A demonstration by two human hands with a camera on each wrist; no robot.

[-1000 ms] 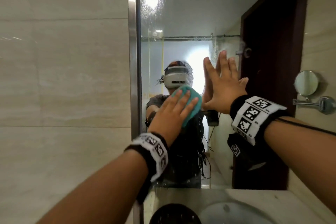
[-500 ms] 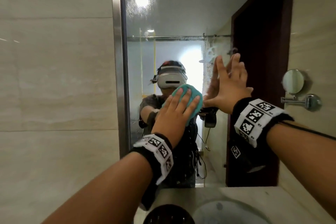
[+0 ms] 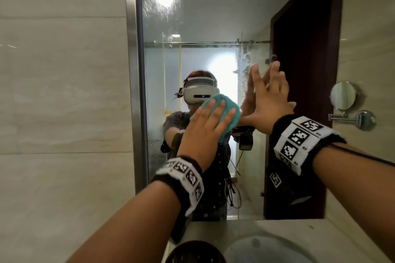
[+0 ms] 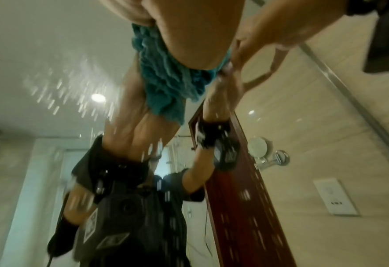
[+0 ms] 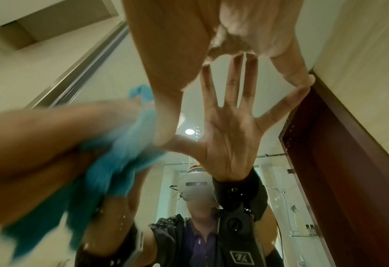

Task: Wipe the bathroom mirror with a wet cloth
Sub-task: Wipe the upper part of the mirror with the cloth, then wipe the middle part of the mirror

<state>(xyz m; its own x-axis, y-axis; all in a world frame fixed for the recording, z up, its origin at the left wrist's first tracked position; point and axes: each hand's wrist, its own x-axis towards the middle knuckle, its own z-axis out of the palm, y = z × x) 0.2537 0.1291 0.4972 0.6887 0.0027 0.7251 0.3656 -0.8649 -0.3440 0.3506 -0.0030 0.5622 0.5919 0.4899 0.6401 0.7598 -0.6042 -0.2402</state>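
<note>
The bathroom mirror (image 3: 209,17) fills the middle of the head view, with water spots near its top left. My left hand (image 3: 205,128) presses a teal cloth (image 3: 229,114) flat against the glass with straight fingers. The left wrist view shows that cloth (image 4: 170,72) bunched between my palm and the mirror. My right hand (image 3: 269,100) rests flat on the glass just right of the cloth, fingers spread and holding nothing. In the right wrist view its fingertips (image 5: 291,72) meet their reflection, and the cloth (image 5: 120,162) is blurred at the left.
A steel frame (image 3: 133,70) edges the mirror on the left, beside beige wall tiles. A round shaving mirror (image 3: 344,96) on a chrome arm sticks out from the right wall. Below lies the counter (image 3: 288,232) with a basin (image 3: 265,250) and a dark round object (image 3: 195,252).
My left hand has slid the cloth a little to the right, closer to my right hand. The right hand stays flat on the glass.
</note>
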